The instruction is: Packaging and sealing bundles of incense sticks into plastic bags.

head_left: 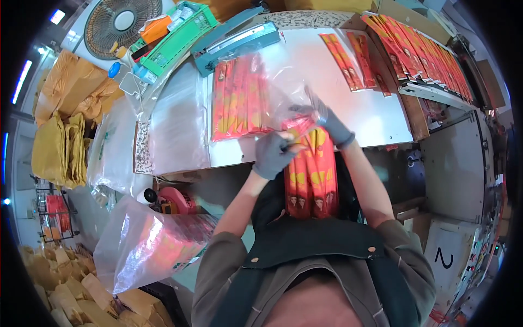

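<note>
A bundle of long red packets with yellow patterns [311, 177] stands tilted against my apron, its upper end at the table's front edge. Clear plastic film [289, 90] rises loosely from that upper end. My left hand [273, 154], in a grey glove with fingertips bare, is closed on the plastic at the bundle's upper left. Across from it, my right hand [335, 126], also in a grey glove, is closed round the gathered plastic at the upper right. Motion blurs the fingers a little. Left of the hands lies another bagged bundle of red packets [237, 101], flat on the white table.
Clear bags [180, 120] are stacked at the table's left. A teal heat sealer [237, 46] and a green basket [177, 41] stand behind. Loose red packets [343, 62] lie at the right, beside a full row [419, 52]. A large filled plastic bag [155, 240] sits lower left.
</note>
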Demonstrator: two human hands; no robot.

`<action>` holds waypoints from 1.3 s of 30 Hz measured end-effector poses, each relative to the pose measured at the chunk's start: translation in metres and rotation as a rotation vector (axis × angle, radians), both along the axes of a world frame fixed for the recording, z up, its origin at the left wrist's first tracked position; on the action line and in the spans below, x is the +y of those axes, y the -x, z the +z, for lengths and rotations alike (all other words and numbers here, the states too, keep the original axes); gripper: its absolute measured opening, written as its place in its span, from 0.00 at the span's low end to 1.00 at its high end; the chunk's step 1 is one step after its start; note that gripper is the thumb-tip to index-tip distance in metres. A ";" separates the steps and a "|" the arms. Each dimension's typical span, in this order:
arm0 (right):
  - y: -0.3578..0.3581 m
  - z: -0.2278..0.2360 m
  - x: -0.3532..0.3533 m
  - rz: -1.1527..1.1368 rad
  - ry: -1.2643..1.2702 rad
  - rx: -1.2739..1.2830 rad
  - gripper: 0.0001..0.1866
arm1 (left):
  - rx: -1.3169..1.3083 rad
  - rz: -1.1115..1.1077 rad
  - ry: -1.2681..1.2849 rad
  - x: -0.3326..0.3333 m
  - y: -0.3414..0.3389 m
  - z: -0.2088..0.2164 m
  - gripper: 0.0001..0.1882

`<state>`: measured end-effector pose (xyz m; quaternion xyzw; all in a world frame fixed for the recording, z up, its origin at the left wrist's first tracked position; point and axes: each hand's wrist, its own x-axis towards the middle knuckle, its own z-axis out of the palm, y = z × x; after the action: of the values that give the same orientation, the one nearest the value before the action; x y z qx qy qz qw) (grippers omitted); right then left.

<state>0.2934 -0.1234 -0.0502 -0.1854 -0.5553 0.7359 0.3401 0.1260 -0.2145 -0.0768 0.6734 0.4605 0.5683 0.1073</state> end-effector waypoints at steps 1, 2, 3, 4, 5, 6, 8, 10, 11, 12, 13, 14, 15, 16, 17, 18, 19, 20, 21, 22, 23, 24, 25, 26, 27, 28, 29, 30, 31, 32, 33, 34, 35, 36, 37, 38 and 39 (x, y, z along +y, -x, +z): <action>-0.006 -0.019 -0.016 -0.095 -0.043 -0.020 0.37 | 0.170 0.028 0.037 -0.003 0.013 -0.007 0.19; -0.013 -0.030 -0.034 -0.184 -0.089 -0.038 0.42 | 0.271 0.016 0.073 -0.018 0.017 -0.012 0.18; -0.027 -0.021 -0.061 -0.007 -0.056 -0.185 0.43 | 0.374 0.016 0.108 -0.039 0.020 -0.017 0.18; -0.055 -0.075 -0.087 -0.067 -0.166 -0.129 0.38 | 0.404 -0.112 0.152 -0.053 0.011 -0.014 0.17; -0.060 -0.044 -0.108 0.055 -0.181 -0.173 0.35 | 0.341 -0.209 0.245 -0.079 0.007 -0.018 0.16; -0.076 -0.058 -0.134 0.106 -0.014 -0.290 0.34 | 0.382 -0.290 0.380 -0.105 0.000 -0.038 0.17; -0.081 -0.064 -0.150 -0.002 -0.217 -0.284 0.32 | 0.297 -0.338 0.432 -0.118 -0.015 -0.040 0.16; -0.088 -0.065 -0.138 0.024 -0.208 -0.605 0.30 | -0.042 -0.323 0.686 -0.114 -0.017 -0.040 0.16; -0.075 -0.039 -0.127 -0.169 -0.461 -0.408 0.28 | -0.226 -0.387 0.726 -0.096 -0.008 -0.016 0.18; -0.085 0.000 -0.109 -0.085 -0.477 -0.543 0.25 | -0.064 -0.377 0.857 -0.074 0.009 0.030 0.15; -0.101 0.021 -0.090 -0.034 -0.677 -0.719 0.25 | -0.470 -0.563 0.885 -0.060 0.018 0.069 0.10; -0.098 0.053 -0.076 -0.073 -0.798 -0.813 0.25 | -0.313 -0.697 0.693 -0.039 0.032 0.109 0.05; -0.103 0.082 -0.056 0.007 -1.031 -1.017 0.28 | -0.179 -0.651 0.709 -0.023 0.039 0.153 0.04; -0.096 0.104 -0.038 -0.135 -1.169 -0.968 0.26 | -0.236 -0.648 0.791 -0.002 0.047 0.178 0.04; -0.095 0.127 -0.017 -0.173 -1.432 -1.101 0.18 | 0.200 -0.403 0.528 0.021 0.054 0.196 0.03; -0.088 0.158 -0.011 -0.319 -1.512 -1.046 0.10 | 0.197 -0.301 0.331 0.038 0.051 0.217 0.04; -0.079 0.201 -0.016 -0.419 -1.560 -0.857 0.06 | 0.101 -0.262 0.357 0.039 0.046 0.253 0.06; -0.078 0.227 -0.018 -0.492 -1.547 -0.738 0.03 | 0.007 -0.211 0.381 0.036 0.044 0.279 0.07; -0.082 0.240 -0.017 -0.596 -1.544 -0.677 0.02 | 0.006 -0.229 0.371 0.042 0.045 0.281 0.07; -0.085 0.242 -0.011 -0.642 -1.482 -0.569 0.05 | -0.025 -0.298 0.292 0.044 0.050 0.282 0.07; -0.089 0.246 -0.004 -0.548 -1.467 -0.699 0.06 | -0.059 -0.370 0.220 0.046 0.051 0.281 0.07; -0.092 0.247 0.002 -0.448 -1.439 -0.826 0.08 | -0.061 -0.385 0.230 0.047 0.046 0.274 0.07; -0.091 0.245 0.006 -0.453 -1.420 -0.840 0.08 | 0.272 -0.327 0.176 0.045 0.039 0.267 0.08; -0.086 0.241 0.009 -0.490 -1.444 -0.853 0.12 | 0.599 -0.265 0.118 0.046 0.033 0.260 0.09; -0.079 0.235 0.009 -0.526 -1.464 -0.867 0.16 | 0.878 -0.225 -0.077 0.052 0.034 0.253 0.09; -0.068 0.236 0.003 -0.456 -1.427 -0.697 0.20 | 0.866 -0.258 -0.064 0.054 0.029 0.251 0.09; -0.055 0.239 -0.004 -0.397 -1.379 -0.528 0.24 | 0.876 -0.204 -0.198 0.053 0.023 0.258 0.09; -0.046 0.230 -0.002 -0.379 -1.627 -0.612 0.37 | 0.874 -0.156 -0.321 0.050 0.015 0.263 0.10; -0.032 0.231 -0.005 -0.290 -1.549 -0.567 0.15 | 0.835 -0.215 -0.367 0.045 0.009 0.270 0.09; -0.024 0.235 -0.001 -0.014 -1.372 -0.989 0.14 | 0.778 -0.284 -0.429 0.044 0.001 0.272 0.08; -0.014 0.217 0.015 -0.211 -1.540 -0.651 0.12 | 0.872 -0.050 -0.235 0.024 0.010 0.285 0.08; -0.003 0.228 0.015 -0.294 -1.637 -0.523 0.10 | 0.813 -0.151 -0.426 0.036 0.035 0.278 0.15; 0.001 0.227 0.026 -0.347 -1.694 -0.474 0.10 | 0.426 -0.183 -0.273 0.041 0.037 0.264 0.19; 0.005 0.224 0.038 -0.399 -1.754 -0.420 0.10 | 0.045 -0.198 -0.109 0.043 0.040 0.247 0.24; 0.001 0.214 0.056 -0.401 -1.741 -0.494 0.10 | -0.054 -0.397 0.122 0.066 0.039 0.213 0.25; 0.020 0.228 0.058 -0.396 -1.726 -0.349 0.10 | -0.115 -0.536 0.322 0.062 0.048 0.205 0.26; 0.036 0.241 0.061 -0.384 -1.709 -0.203 0.10 | -0.267 -0.440 0.337 0.055 0.041 0.187 0.25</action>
<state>0.2569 -0.0624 0.1909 -0.0223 -0.9028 -0.0210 0.4290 0.0846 -0.1596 0.1107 0.6490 0.3733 0.5307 0.3973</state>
